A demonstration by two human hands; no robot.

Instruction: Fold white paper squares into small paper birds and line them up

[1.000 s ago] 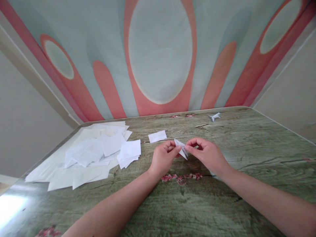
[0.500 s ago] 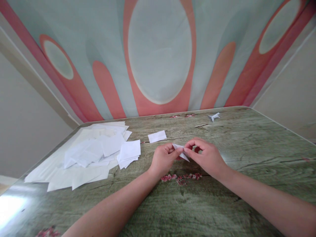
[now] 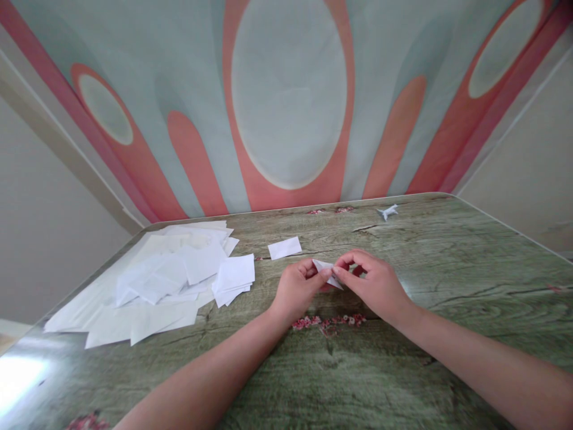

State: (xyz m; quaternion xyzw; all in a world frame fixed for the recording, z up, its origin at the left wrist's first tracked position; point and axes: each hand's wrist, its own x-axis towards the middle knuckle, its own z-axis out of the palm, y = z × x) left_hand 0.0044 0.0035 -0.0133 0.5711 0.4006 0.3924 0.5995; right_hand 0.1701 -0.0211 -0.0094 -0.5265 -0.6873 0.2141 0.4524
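Between my two hands is a small piece of folded white paper [image 3: 323, 266] with pointed ends. My left hand [image 3: 296, 288] pinches it from the left, the thumb lying across its face. From the other side, my right hand [image 3: 372, 282] grips its right edge between thumb and forefinger. The two thumb tips almost meet over the paper, and my fingers hide part of it. Just beyond my left hand lies a white paper rectangle [image 3: 285, 248], flat on the table.
A wood-patterned table [image 3: 470, 269] spans the view. To the left spreads a heap of large white sheets [image 3: 107, 304], with a small stack of paper squares [image 3: 235, 273] at its right edge. A folded white paper figure [image 3: 387, 212] rests near the back edge.
The folded paper has tilted slightly between my fingers, and its lower point shows less than before. Both hands stay in nearly the same place.
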